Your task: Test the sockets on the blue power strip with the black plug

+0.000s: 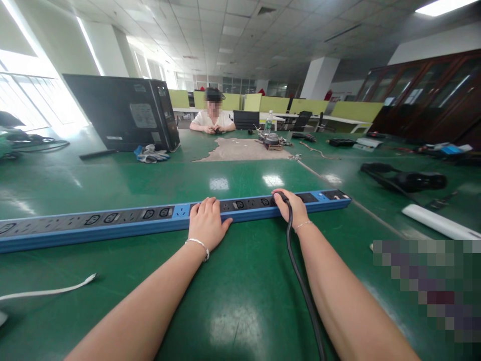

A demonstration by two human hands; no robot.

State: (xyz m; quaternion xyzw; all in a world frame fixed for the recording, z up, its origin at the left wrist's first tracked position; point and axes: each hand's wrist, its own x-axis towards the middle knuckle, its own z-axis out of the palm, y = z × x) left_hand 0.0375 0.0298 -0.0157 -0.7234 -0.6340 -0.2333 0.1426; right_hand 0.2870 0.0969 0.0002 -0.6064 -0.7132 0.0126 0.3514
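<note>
A long blue power strip [131, 228] with black sockets lies across the green table, from the left edge to right of centre. Over its middle rests my left hand [208, 220], fingers on the top face and thumb along the near side. My right hand [291, 205] is closed around the plug end of a black cable [296, 260] at the strip's right part. The plug is mostly hidden by the fingers, so how far it sits in a socket cannot be made out. From there the cable runs down toward the near edge of the view.
Beyond the strip are a black computer case [128, 113], gloves [152, 154] and a bare brown patch [244, 149]. A person [213, 118] sits across the table. At right lie a black device [406, 178] and a white bar [439, 220]; a white cable [52, 292] is at left.
</note>
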